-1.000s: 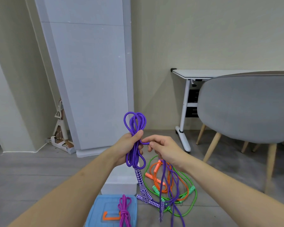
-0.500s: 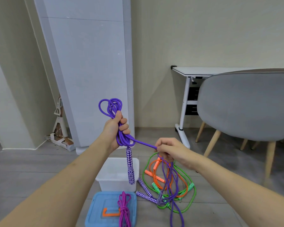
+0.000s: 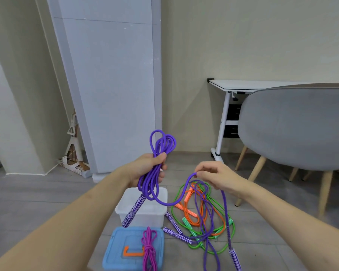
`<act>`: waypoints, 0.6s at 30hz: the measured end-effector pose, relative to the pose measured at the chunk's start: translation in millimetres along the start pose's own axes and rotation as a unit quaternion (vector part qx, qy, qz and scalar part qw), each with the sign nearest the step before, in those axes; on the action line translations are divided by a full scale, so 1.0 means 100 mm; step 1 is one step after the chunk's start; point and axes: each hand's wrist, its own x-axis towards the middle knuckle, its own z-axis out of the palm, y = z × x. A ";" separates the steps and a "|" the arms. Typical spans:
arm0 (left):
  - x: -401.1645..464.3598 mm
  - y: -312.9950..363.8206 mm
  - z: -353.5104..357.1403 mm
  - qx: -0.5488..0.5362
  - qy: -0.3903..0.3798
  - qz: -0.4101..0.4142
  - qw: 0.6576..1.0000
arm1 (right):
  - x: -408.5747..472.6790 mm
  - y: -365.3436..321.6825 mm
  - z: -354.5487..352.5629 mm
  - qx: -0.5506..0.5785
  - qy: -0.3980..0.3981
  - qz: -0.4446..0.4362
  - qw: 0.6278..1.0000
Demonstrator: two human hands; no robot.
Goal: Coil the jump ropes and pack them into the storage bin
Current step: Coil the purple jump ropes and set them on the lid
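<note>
Since half a second ago our left hand [image 3: 148, 169] has come down and inward with its bundle, and the strand to our right hand [image 3: 216, 177], then pulled taut, now sags in a slack curve.

Nearest us, the blue lid [image 3: 133, 249] lies flat on the floor with an orange latch on it, and a coiled magenta rope [image 3: 149, 249] rests across its right part. Just right of the lid, on the floor, a loose tangle of a green rope [image 3: 231, 229], an orange rope [image 3: 196, 212] and a second purple rope [image 3: 209, 249] lies spread out, with patterned handles among the loops. Beyond the lid stands the white storage bin [image 3: 145, 212], open at the top.

Above the bin, our left hand grips the purple rope [image 3: 160, 145] as a coiled bundle, fingers [image 3: 161, 174] curled round the strands and thumb pressed across them; loops stick out above the fist and hang below it, and one patterned handle [image 3: 133, 210] dangles in front of the bin. Our right hand pinches the same rope between thumb and fingertips, the other fingers loosely curled; the free tail drops from it to a second patterned handle [image 3: 234, 259] near the floor.

Farther off stand a grey chair [image 3: 294, 130] on wooden legs, a white worktop [image 3: 243, 86] behind it, and a pale panel [image 3: 110, 85] leaning at the wall.
</note>
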 end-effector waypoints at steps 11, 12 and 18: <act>0.04 -0.14 0.26 0.058 -0.125 -0.012 0.990 | 0.14 -0.02 0.16 -0.014 0.049 -0.066 0.996; 0.06 -0.16 0.27 0.057 -0.127 -0.010 0.990 | 0.15 -0.02 0.17 -0.014 0.053 -0.072 0.996; 0.13 -0.19 0.29 0.004 -0.117 -0.002 0.993 | 0.21 0.03 0.19 -0.027 0.072 -0.064 0.995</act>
